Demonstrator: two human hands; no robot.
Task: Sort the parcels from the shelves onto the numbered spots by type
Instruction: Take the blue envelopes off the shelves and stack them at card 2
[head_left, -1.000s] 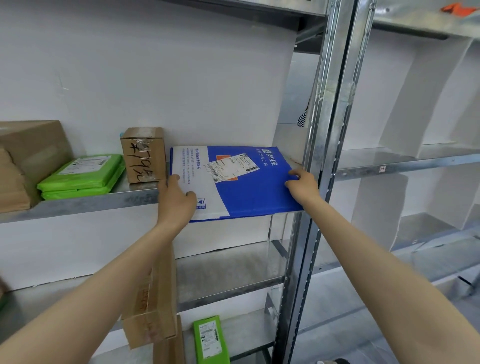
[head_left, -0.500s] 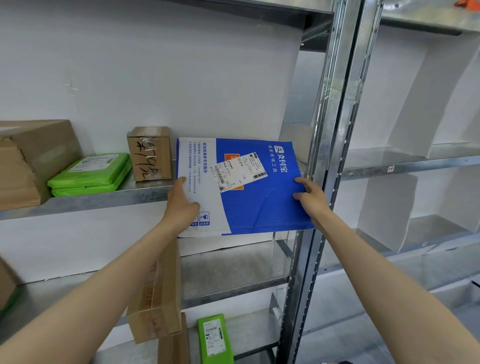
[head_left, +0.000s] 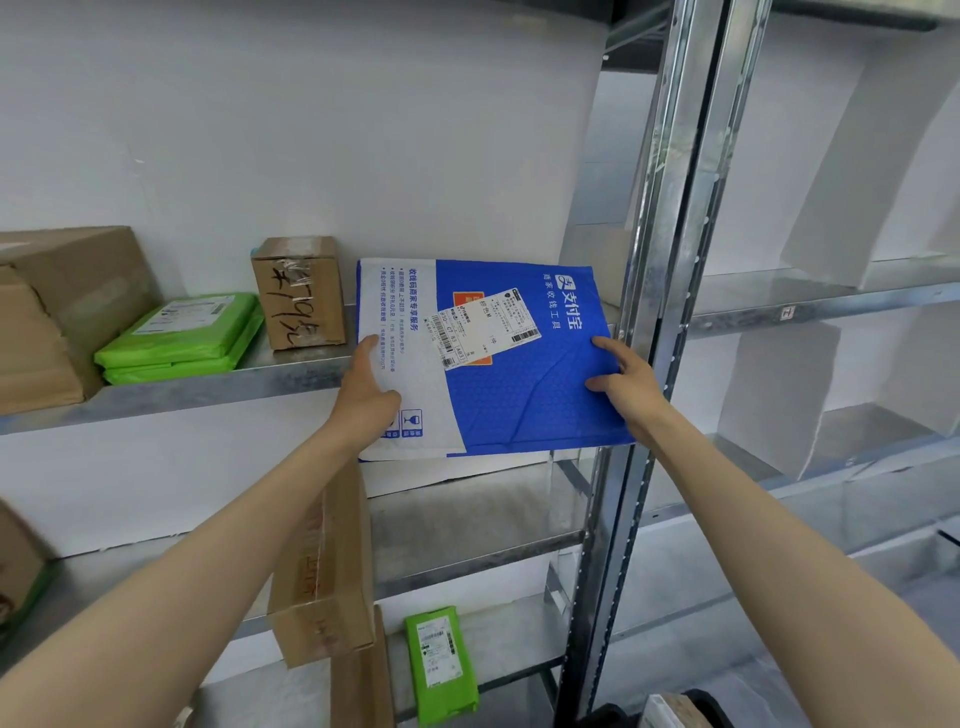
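steel shelf (head_left: 208, 388): small box (head_left: 301, 301), green mailers (head_left: 182, 338); l hand (head_left: 366, 400) & r hand (head_left: 631, 387) grip blue mailer (head_left: 519, 405) by post (head_left: 675, 234).

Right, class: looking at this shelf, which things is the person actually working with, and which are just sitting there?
In hand:
- blue mailer, held at its edges by the left hand and right hand

Lying about:
- small box, green mailers and big box on the same shelf
- tall box and green packet lower down
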